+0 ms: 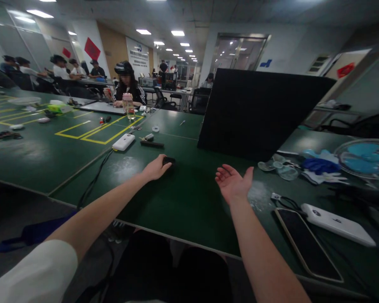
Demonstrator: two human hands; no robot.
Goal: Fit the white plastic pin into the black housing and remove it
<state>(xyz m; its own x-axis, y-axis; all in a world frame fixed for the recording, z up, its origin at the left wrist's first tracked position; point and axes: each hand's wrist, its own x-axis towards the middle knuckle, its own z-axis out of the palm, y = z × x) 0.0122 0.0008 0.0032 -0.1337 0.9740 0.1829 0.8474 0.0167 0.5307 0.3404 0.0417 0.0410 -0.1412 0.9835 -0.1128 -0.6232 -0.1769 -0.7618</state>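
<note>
On the near part of a glossy dark-green tabletop (189, 210), the left hand (154, 169) closes its thumb and fingers on a small black object (169, 160), one dark end of which projects beyond the grip; the remainder is hidden, and whether the object touches the surface cannot be told. The right hand (233, 182), well apart from it, is spread wide, its bare palm turned upward and its thumb held away from the fingers. Beyond the left hand lies a slim dark-brown bar (152, 144); to the left of this rests a white block with rounded edges (124, 142), near a black cable (94, 179). Behind the right hand rises a large, flat, black rectangular panel (259, 113), tilted. To the right of the right forearm, a black-screened smartphone with a pale gold frame (308, 244) lies just beside a white oblong device (338, 225); farther back is a round fan with blue blades (366, 155). Across the tabletop, a transparent bottle with a pink lid (129, 108) stands upright near a seated person in black sleeves with white stripes (141, 96).
</note>
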